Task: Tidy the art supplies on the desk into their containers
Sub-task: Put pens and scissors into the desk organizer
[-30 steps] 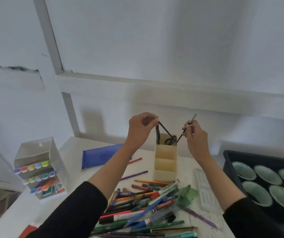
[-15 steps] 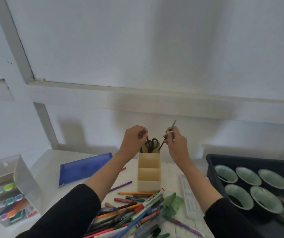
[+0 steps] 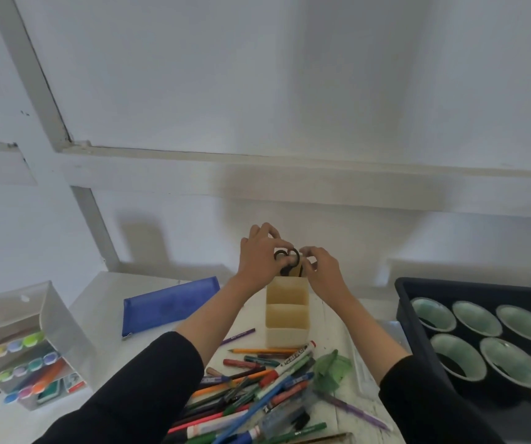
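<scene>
Head cam: the black scissors (image 3: 287, 257) stand blades-down in the back slot of the tan organizer (image 3: 287, 317), probably so the tall stuff stays upright. My left hand (image 3: 259, 261) pinches their handles. The right hand (image 3: 321, 270) is curled just beside them, and I can't tell if it holds anything. The pen pile (image 3: 257, 382) waits on the worktop (image 3: 103, 296), nearer me.

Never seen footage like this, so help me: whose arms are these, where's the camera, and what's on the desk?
There is no machine here: a person wears a camera on the head, looking forward and down, so you see their own arms. The left hand grips black scissors standing in the rear compartment of a beige holder; the right hand curls beside them, its contents hidden. On the white desk lie loose pens and pencils, a blue pencil case, a clear marker rack and a dark tray of bowls.
</scene>
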A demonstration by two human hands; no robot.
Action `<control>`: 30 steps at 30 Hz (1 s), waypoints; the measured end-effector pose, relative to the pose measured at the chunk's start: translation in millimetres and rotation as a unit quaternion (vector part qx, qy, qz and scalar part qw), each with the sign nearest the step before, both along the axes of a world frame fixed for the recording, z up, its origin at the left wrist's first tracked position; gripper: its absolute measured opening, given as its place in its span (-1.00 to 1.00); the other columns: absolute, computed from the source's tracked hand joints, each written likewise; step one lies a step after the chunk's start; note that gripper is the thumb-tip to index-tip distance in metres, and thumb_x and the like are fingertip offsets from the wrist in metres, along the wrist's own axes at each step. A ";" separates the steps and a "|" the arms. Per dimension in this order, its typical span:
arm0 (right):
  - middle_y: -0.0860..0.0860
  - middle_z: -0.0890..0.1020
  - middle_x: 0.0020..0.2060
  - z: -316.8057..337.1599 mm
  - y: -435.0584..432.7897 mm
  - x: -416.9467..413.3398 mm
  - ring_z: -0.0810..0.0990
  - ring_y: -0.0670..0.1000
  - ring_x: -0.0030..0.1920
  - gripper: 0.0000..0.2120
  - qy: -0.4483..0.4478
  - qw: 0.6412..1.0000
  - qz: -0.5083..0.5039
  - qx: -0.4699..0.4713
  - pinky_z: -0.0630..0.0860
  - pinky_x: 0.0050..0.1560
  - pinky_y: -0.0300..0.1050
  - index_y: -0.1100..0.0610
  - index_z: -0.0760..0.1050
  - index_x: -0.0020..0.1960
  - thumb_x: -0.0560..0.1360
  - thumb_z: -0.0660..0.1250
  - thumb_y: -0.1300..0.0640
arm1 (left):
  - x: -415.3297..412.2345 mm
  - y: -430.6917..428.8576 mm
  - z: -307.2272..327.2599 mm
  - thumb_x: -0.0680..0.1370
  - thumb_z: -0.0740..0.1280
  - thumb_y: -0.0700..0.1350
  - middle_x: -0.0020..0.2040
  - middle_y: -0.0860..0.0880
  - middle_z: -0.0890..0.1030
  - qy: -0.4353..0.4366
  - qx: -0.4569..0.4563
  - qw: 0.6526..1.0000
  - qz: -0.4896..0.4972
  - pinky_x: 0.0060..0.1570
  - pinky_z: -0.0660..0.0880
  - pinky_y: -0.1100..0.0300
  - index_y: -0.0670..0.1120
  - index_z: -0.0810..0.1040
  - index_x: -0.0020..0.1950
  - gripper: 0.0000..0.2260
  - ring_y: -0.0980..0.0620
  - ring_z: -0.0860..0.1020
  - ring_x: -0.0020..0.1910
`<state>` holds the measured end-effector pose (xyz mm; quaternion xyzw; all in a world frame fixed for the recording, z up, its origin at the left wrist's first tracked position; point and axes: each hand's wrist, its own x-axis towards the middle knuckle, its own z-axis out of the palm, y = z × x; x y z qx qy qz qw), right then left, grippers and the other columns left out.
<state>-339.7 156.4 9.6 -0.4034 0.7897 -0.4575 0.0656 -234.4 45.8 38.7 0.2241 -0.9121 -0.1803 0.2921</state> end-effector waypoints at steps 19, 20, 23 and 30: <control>-0.13 0.60 -0.11 -51.0 84.1 73.1 0.54 -0.17 -0.26 -0.66 -0.063 0.996 0.008 -0.067 0.41 -0.25 -0.45 0.05 0.54 -0.08 0.47 0.20 0.46 | 110.8 19.3 -30.1 0.49 0.37 -0.30 0.00 -0.04 0.46 0.074 0.182 0.980 0.033 0.03 0.28 0.39 0.04 0.63 -0.08 -0.77 0.08 0.39 0.02; -0.13 0.60 -0.11 -55.3 87.0 77.9 0.54 -0.18 -0.25 -0.66 -0.074 0.995 0.008 -0.062 0.41 -0.23 -0.44 0.04 0.54 -0.08 0.48 0.20 0.45 | 119.2 22.2 -33.9 0.48 0.36 -0.33 -0.03 -0.05 0.47 0.073 0.196 0.977 0.034 0.00 0.29 0.44 0.02 0.63 -0.10 -0.77 0.08 0.41 -0.02; -0.13 0.61 -0.12 -66.4 93.5 90.7 0.52 -0.21 -0.23 -0.65 -0.092 0.994 0.009 -0.055 0.42 -0.21 -0.42 0.01 0.55 -0.11 0.48 0.20 0.44 | 144.8 29.8 -48.6 0.46 0.37 -0.35 -0.12 0.08 0.48 0.060 0.207 0.976 0.038 -0.03 0.31 0.40 0.00 0.64 -0.11 -0.76 0.12 0.45 -0.11; -0.04 0.61 -0.12 -76.9 97.5 103.1 0.52 -0.30 -0.19 -0.72 -0.063 0.997 0.032 0.014 0.35 -0.17 -0.55 0.11 0.57 -0.09 0.48 0.21 0.45 | 184.1 44.9 -77.4 0.49 0.37 -0.27 -0.06 0.12 0.54 -0.020 0.248 0.968 0.047 0.03 0.38 0.25 0.02 0.66 -0.07 -0.81 0.15 0.46 -0.05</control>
